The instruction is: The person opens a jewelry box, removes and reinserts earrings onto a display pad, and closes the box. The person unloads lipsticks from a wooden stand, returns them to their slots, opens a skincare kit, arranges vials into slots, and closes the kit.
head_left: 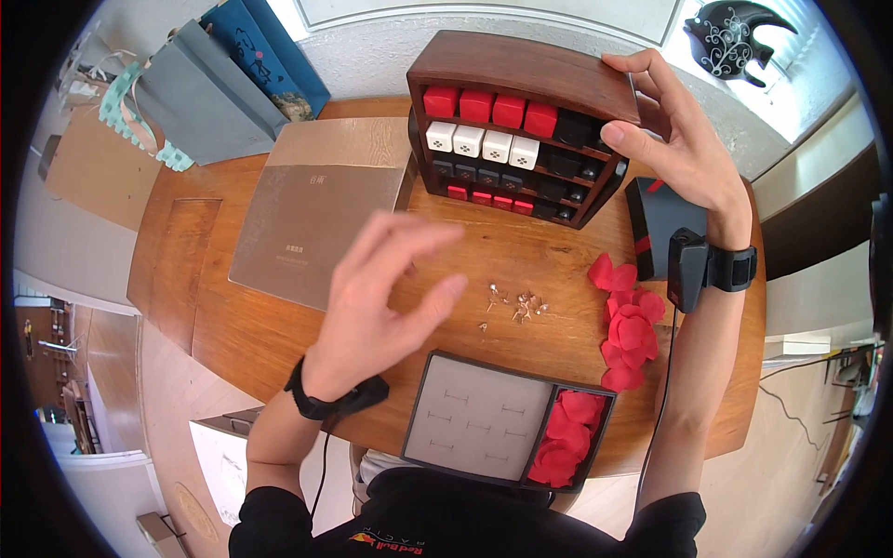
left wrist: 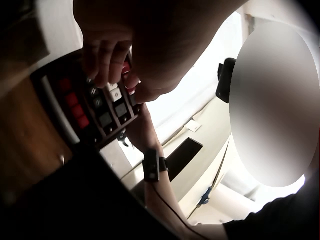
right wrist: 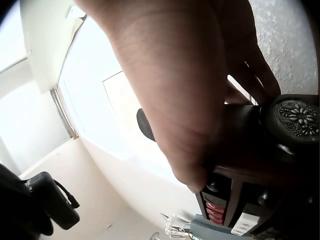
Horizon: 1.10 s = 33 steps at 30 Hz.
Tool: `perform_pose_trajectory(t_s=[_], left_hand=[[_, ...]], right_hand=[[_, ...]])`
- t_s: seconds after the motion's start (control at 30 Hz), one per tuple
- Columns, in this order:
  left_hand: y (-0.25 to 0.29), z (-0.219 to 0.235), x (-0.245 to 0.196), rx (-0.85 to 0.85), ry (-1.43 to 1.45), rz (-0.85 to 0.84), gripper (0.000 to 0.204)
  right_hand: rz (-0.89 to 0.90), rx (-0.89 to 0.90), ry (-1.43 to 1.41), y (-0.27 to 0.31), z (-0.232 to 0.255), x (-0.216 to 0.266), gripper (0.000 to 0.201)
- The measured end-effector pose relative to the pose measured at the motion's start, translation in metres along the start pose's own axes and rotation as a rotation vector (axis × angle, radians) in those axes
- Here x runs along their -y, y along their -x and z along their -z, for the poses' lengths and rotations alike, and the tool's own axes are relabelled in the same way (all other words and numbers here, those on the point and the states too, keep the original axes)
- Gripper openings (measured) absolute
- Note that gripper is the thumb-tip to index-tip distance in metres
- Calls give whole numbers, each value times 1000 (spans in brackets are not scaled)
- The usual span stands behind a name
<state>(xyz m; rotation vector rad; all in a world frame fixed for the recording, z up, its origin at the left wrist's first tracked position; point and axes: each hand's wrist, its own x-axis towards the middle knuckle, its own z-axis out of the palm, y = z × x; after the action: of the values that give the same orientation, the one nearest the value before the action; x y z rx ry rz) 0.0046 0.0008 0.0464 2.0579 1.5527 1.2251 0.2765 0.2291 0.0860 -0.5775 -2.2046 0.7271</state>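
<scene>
A dark wooden rack [head_left: 521, 70] stands at the back of the table, holding rows of red blocks [head_left: 508, 110], white blocks [head_left: 497, 146] and dark blocks. My right hand [head_left: 684, 139] grips its upper right end, thumb on the front edge and fingers over the top and back. In the right wrist view, that hand [right wrist: 175, 85] covers part of the rack [right wrist: 265, 175]. My left hand [head_left: 381, 288], blurred, hovers over the table in front of the rack, fingers loosely bent and thumb apart, holding nothing. Small metallic earring-like pieces [head_left: 524, 306] lie to its right.
A black tray [head_left: 406, 437] with a slotted grey pad and red petals [head_left: 565, 437] sits at the near edge. More petals [head_left: 631, 333] lie on the right, below a black box [head_left: 662, 214]. A brown box [head_left: 307, 214] and paper bags [head_left: 209, 93] are on the left.
</scene>
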Motion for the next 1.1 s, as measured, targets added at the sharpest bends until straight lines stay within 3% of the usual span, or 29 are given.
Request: perform_pose_trajectory(t_s=[0.07, 0.13, 0.37, 0.6, 0.77, 0.9, 1.1], left_hand=[[-15, 6, -9, -99, -153, -34, 42], [-37, 13, -12, -201, -430, -195, 46], [-83, 13, -2, -194, -740, -334, 35], [-92, 3, 4, -265, -769, -380, 27], [-101, 2, 7, -298, -793, -567, 23], [-104, 6, 13, -292, -791, -562, 22], [-107, 17, 16, -234, -818, -687, 28]], right_hand=[[-9, 14, -4, 0, 2, -1, 66], [-10, 12, 22, -1, 1, 0, 66], [20, -31, 37, 0, -4, 1, 68], [-3, 1, 84, 0, -2, 6, 70], [8, -12, 120, 1, -4, 3, 75], [26, 12, 45, -1, -5, 1, 78], [97, 33, 11, -7, -4, -9, 71]])
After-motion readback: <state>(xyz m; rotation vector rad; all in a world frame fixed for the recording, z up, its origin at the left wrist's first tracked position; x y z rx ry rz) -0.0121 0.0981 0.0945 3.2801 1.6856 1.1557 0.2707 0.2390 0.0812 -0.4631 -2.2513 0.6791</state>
